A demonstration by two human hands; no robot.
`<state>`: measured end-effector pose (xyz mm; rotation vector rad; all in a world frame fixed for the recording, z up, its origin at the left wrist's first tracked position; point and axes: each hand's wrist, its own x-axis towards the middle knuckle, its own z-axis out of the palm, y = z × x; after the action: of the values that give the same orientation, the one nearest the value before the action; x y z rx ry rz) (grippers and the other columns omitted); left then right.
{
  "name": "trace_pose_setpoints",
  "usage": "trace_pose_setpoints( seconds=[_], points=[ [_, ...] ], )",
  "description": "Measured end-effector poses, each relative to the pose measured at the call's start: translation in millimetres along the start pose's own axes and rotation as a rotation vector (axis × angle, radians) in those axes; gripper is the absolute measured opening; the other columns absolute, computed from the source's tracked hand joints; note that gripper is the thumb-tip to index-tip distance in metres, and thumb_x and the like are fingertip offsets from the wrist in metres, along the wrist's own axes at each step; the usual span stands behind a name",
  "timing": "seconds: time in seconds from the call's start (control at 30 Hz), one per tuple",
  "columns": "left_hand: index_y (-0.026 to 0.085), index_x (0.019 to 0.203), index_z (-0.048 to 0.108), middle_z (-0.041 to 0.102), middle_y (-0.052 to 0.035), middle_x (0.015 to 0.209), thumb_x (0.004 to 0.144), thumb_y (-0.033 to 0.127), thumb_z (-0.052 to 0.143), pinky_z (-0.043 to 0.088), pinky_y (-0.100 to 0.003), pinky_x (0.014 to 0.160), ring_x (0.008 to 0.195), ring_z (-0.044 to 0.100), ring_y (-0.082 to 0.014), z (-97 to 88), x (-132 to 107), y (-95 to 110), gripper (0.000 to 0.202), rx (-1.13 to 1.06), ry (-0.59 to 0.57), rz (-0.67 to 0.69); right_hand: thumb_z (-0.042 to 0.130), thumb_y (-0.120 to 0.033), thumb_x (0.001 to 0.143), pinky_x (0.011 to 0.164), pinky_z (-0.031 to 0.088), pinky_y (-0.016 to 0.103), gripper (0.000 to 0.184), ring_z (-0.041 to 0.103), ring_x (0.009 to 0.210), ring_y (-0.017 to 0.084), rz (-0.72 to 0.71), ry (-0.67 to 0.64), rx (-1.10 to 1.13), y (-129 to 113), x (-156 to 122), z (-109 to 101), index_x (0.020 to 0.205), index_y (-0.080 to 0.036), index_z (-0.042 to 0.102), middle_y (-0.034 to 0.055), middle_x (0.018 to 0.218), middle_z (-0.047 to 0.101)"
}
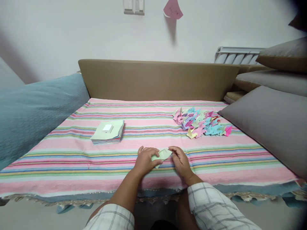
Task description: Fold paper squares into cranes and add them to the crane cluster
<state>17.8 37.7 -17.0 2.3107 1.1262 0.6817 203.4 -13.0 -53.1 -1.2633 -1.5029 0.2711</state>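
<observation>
A pale green piece of folded paper [164,154] is held low over the striped cloth, near the front edge. My left hand [146,159] grips its left part, with the thumb below and the fingers above. At the paper's right tip, my right hand [180,162] has its thumb and forefinger closed on the point. Part of the folded paper is hidden behind the left fingers. Farther back to the right lie several folded paper cranes [200,122] in pink, blue, yellow, green and purple, packed close together.
A stack of coloured square paper [100,131] lies at left with a small white box [107,128] on top. Striped cloth [72,153] covers the seat before a brown backrest [155,80]. Grey cushions [271,127] line the right side; a blue-covered armrest [40,111] borders the left.
</observation>
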Motion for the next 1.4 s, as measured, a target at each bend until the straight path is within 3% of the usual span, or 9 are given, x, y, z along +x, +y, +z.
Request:
trace_pose_setpoints(
  seconds=[0.2, 0.33, 0.57, 0.77, 0.9, 1.13, 1.4],
  points=[
    [0.026, 0.088, 0.058, 0.067, 0.0007, 0.105, 0.066, 0.037, 0.073, 0.017, -0.047, 0.105, 0.103, 0.056, -0.0198, 3.3, -1, 0, 0.028, 0.040, 0.038, 0.025, 0.052, -0.027, 0.079, 0.092, 0.041, 0.044, 0.031, 0.048, 0.108, 0.024, -0.166, -0.034, -0.101, -7, -1, -2, 0.109, -0.021, 0.054, 0.0094, 0.114, 0.051],
    [0.026, 0.087, 0.057, 0.067, 0.0018, 0.103, 0.066, 0.036, 0.073, 0.017, -0.047, 0.105, 0.101, 0.057, -0.0192, 5.4, -2, 0, 0.029, 0.073, 0.061, 0.056, 0.054, -0.027, 0.078, 0.091, 0.040, 0.044, 0.019, 0.046, 0.107, 0.025, -0.143, -0.043, -0.203, -9, 0, 0, 0.094, -0.022, 0.061, 0.0092, 0.114, 0.049],
    [0.024, 0.072, 0.061, 0.067, 0.0006, 0.106, 0.068, 0.039, 0.071, 0.016, -0.048, 0.105, 0.103, 0.055, -0.0200, 1.7, -2, 2, 0.019, 0.063, 0.024, 0.065, 0.053, -0.028, 0.080, 0.089, 0.039, 0.041, 0.012, 0.047, 0.103, 0.024, -0.066, -0.050, -0.302, -11, 3, 2, 0.077, -0.021, 0.063, 0.0085, 0.108, 0.053],
    [0.028, 0.085, 0.064, 0.067, 0.0019, 0.106, 0.077, 0.031, 0.059, 0.019, -0.046, 0.105, 0.103, 0.056, -0.0181, -5.2, -3, 3, 0.009, 0.024, -0.002, 0.041, 0.055, -0.026, 0.079, 0.087, 0.040, 0.040, 0.010, 0.047, 0.100, 0.024, -0.055, -0.053, -0.328, -13, 3, 3, 0.074, -0.021, 0.062, 0.0084, 0.106, 0.054],
    [0.028, 0.097, 0.061, 0.068, 0.0005, 0.105, 0.077, 0.025, 0.058, 0.020, -0.045, 0.105, 0.103, 0.056, -0.0183, -5.1, -2, 3, 0.020, 0.043, -0.003, 0.018, 0.055, -0.025, 0.079, 0.086, 0.041, 0.040, 0.009, 0.048, 0.099, 0.023, -0.056, -0.048, -0.338, -13, 3, 3, 0.074, -0.021, 0.062, 0.0082, 0.104, 0.055],
    [0.028, 0.097, 0.062, 0.068, 0.0009, 0.103, 0.077, 0.025, 0.060, 0.017, -0.047, 0.106, 0.103, 0.056, -0.0191, -1.4, -1, 4, 0.020, 0.086, -0.008, 0.002, 0.056, -0.024, 0.078, 0.085, 0.042, 0.039, 0.006, 0.049, 0.098, 0.023, -0.058, -0.043, -0.344, -11, 2, 5, 0.075, -0.021, 0.061, 0.0081, 0.103, 0.056],
    [0.029, 0.095, 0.062, 0.069, 0.0021, 0.102, 0.077, 0.024, 0.062, 0.016, -0.047, 0.105, 0.102, 0.055, -0.0189, -0.1, -2, 3, 0.018, 0.112, 0.000, 0.019, 0.053, -0.023, 0.079, 0.087, 0.042, 0.039, 0.020, 0.052, 0.098, 0.023, -0.101, -0.050, -0.301, -8, 2, 5, 0.098, -0.020, 0.059, 0.0081, 0.101, 0.060]
  ],
)
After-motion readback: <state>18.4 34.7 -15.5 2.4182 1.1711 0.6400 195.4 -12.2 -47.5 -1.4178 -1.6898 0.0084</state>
